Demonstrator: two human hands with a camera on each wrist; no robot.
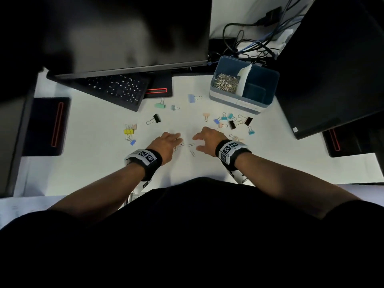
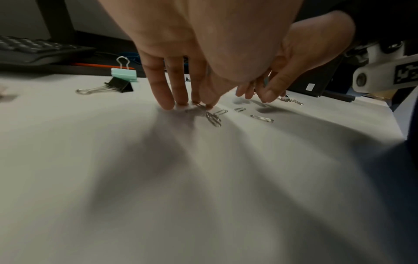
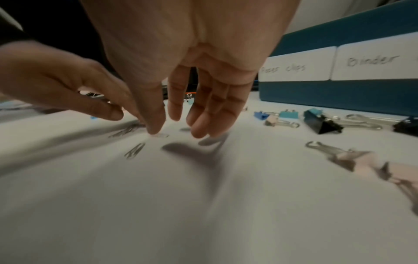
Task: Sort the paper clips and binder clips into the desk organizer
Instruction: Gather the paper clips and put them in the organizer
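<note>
Several silver paper clips (image 1: 190,145) lie loose on the white desk between my hands. My left hand (image 1: 178,140) reaches down with straight fingers, and its fingertips (image 2: 168,105) touch the desk beside a paper clip (image 2: 213,119). My right hand (image 1: 196,142) hovers just above the desk with relaxed fingers; its thumb tip (image 3: 156,129) is at a paper clip (image 3: 161,135). The blue desk organizer (image 1: 220,65) stands at the back right, with a pile of paper clips (image 1: 226,83) in its left compartment. Its front (image 3: 339,92) carries labels reading "Paper clips" and "Binder". Coloured binder clips (image 1: 230,121) are scattered in front of it.
More binder clips lie at the left (image 1: 129,132) and the middle back (image 1: 160,105), with a black one (image 2: 117,87) close to my left hand. A keyboard (image 1: 116,90) and monitor (image 1: 124,32) stand behind; another dark screen (image 1: 332,69) is on the right. Cables (image 1: 249,44) run behind the organizer.
</note>
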